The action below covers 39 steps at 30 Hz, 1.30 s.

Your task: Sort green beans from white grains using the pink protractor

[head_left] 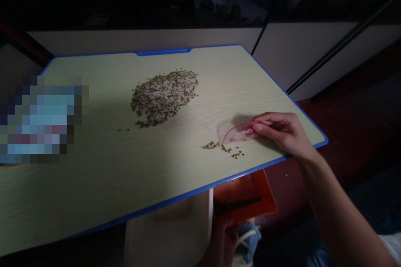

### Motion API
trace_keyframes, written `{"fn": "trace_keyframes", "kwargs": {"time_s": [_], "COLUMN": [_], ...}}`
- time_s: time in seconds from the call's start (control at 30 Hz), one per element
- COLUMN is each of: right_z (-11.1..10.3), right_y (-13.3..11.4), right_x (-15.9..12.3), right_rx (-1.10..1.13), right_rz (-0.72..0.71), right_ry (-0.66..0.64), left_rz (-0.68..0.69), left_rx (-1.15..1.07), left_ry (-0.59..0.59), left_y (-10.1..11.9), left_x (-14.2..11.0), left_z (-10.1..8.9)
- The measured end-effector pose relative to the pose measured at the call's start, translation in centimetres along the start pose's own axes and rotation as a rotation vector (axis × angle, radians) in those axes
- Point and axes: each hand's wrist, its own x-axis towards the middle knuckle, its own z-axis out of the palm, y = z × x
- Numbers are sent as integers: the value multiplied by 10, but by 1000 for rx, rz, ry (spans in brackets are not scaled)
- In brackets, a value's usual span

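My right hand (278, 131) pinches a clear pink half-round plastic piece (239, 132) between thumb and fingers, its curved edge standing against the tabletop. Small green beans (230, 149), which look like mung beans, lie scattered just in front of that piece. Farther back, a larger pile of green beans mixed with pale grains (164, 96) spreads over the table. Below the table's front edge, my left hand (223, 235) is dim and partly cut off; it appears closed on the near rim of an orange container (263, 200) with dark beans in it.
A folding table (103, 175) with a blue edge fills the middle. Beside the orange container, under the edge, is a white container (169, 233). A blurred-out bluish object (46, 121) lies at the left. Cabinet fronts (300, 50) stand behind the table.
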Motion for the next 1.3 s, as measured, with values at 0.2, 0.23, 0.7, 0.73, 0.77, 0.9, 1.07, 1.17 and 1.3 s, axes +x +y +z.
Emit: {"fn": "trace_keyframes", "kwargs": {"time_s": [0.2,0.23,0.7,0.73,0.77,0.9,1.07,1.17,1.3], "right_z": [-1,-1,0,0,-1,-1,-1,-1,-2], "right_y": [0,0,-1,-1,-1,0,-1,-1,-2], "right_x": [0,0,-1,-1,-1,-1,-1,-2,-2], "right_rx": [9,15,16,8,2,-24,-25,-5,8], "right_rz": [-2,-9,-26,-32,-41,-58,-50,-53,-57], "right_ry": [14,13,-30,-35,-41,-63,-72,-58,-71], "left_rz": [21,26,52,54,55,50,56,61,63], "left_rx": [29,29,40,40,40,42,41,37,27], "left_ry": [22,24,33,29,26,31,51,58,53], "left_y": [2,2,4,4,4,4,3,2,2], "left_x": [-4,-5,-11,-11,-12,-12,-12,-12,-12], "left_z": [3,4,8,8,8,9,10,10,10]}}
